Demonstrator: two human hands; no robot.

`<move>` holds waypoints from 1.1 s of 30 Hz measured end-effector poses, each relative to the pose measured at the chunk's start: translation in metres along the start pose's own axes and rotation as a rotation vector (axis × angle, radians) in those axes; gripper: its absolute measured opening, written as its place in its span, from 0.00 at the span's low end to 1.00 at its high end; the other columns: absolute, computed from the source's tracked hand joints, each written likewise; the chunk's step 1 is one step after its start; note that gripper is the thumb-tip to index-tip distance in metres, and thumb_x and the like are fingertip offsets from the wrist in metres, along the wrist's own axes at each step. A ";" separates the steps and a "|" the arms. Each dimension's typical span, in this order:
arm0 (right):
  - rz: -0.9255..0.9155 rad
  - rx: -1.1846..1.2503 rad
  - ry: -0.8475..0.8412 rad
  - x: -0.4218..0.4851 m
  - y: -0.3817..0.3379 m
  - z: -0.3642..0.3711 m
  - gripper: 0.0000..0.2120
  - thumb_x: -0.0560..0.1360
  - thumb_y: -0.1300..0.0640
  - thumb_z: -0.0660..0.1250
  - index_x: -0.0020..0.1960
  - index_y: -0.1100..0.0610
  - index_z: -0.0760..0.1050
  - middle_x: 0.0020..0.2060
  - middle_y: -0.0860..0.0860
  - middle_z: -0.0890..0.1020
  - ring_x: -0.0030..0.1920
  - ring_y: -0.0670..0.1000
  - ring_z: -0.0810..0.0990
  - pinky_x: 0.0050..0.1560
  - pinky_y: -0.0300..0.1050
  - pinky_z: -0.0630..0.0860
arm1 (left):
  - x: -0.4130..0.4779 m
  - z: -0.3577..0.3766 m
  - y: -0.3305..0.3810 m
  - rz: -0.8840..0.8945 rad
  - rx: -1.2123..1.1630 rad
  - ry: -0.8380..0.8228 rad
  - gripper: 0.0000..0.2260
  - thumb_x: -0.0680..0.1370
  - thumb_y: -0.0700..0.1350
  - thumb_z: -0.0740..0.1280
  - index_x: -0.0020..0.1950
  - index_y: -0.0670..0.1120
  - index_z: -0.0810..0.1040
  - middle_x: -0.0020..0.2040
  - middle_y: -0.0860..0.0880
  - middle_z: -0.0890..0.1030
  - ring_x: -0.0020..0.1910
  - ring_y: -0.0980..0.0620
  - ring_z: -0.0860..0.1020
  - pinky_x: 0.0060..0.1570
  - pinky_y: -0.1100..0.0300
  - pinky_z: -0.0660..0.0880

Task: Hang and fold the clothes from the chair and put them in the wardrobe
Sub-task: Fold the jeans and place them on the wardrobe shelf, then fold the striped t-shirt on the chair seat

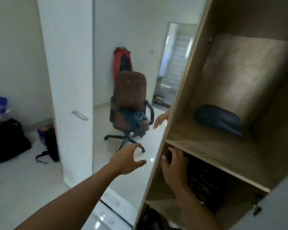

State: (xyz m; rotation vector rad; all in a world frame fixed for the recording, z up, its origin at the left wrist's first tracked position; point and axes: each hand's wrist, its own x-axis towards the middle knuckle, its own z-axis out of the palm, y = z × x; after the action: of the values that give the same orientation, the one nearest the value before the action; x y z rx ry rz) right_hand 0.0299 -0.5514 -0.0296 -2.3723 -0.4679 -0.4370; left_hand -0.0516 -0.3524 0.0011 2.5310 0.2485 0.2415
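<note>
- Two hands work at the open wardrobe (181, 90) in the head view, one on each side of its front edge.
- The left hand (126, 161) reaches out toward the room with its fingers spread and curved and nothing between them. Its grip is released, probably in readiness for the next garment.
- The right hand (173, 168) is inside the lower compartment, just under the shelf (214, 150), with palm and fingers laid against a dark pile (201, 178). No finger visibly wraps the cloth, so this grip also reads as released. It is likely pressing the pile back so it sits square.
- A folded blue garment (218, 120) lies on the shelf against the back wall, which leaves the front free for more.
- The chair (130, 90) stands well apart from both hands, apparently seen in a mirrored panel beside the wardrobe.
- Striped clothes (135, 117) are heaped on its seat and spill over the front edge.
- A red garment (117, 63) hangs above and behind the backrest; I cannot tell whether it is on the chair or on the wall.
- In my judgement the task is partway done: some pieces are stored and the striped heap is not yet fetched.
- A white door (68, 63) stands left of the mirror, with a black bag (5, 140) and a backpack (48, 141) on the floor beyond it.
</note>
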 end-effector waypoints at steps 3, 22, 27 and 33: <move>-0.029 0.158 -0.179 -0.048 -0.073 0.056 0.21 0.80 0.49 0.65 0.71 0.53 0.69 0.70 0.49 0.70 0.70 0.53 0.71 0.68 0.49 0.72 | -0.069 -0.038 -0.082 -0.190 0.009 0.085 0.36 0.73 0.65 0.69 0.77 0.54 0.62 0.75 0.53 0.69 0.71 0.51 0.70 0.67 0.54 0.70; -0.678 0.453 -1.158 -0.258 -0.487 0.373 0.25 0.81 0.50 0.64 0.75 0.53 0.65 0.70 0.47 0.70 0.69 0.47 0.71 0.64 0.36 0.65 | -0.437 -0.180 -0.422 -1.233 -0.169 0.597 0.34 0.75 0.63 0.68 0.77 0.54 0.62 0.73 0.53 0.70 0.69 0.51 0.72 0.65 0.55 0.73; -0.784 0.444 -1.367 -0.286 -0.563 0.441 0.25 0.80 0.45 0.63 0.75 0.48 0.64 0.71 0.45 0.70 0.70 0.46 0.71 0.65 0.42 0.71 | -0.478 -0.199 -0.465 -1.469 -0.200 0.671 0.34 0.74 0.64 0.68 0.77 0.53 0.64 0.66 0.52 0.77 0.61 0.52 0.78 0.58 0.56 0.77; -0.913 0.361 -1.509 -0.318 -0.634 0.500 0.25 0.81 0.46 0.63 0.75 0.50 0.64 0.72 0.47 0.69 0.70 0.48 0.71 0.65 0.42 0.71 | -0.511 -0.206 -0.504 -1.640 -0.315 0.839 0.22 0.72 0.56 0.73 0.65 0.57 0.75 0.52 0.60 0.81 0.53 0.56 0.81 0.53 0.59 0.78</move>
State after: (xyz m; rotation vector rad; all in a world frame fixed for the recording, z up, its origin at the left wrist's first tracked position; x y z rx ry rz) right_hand -0.4361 0.1662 -0.1747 -1.5686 -2.0479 1.1033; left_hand -0.6549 0.0508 -0.1755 1.1133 2.1358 0.5347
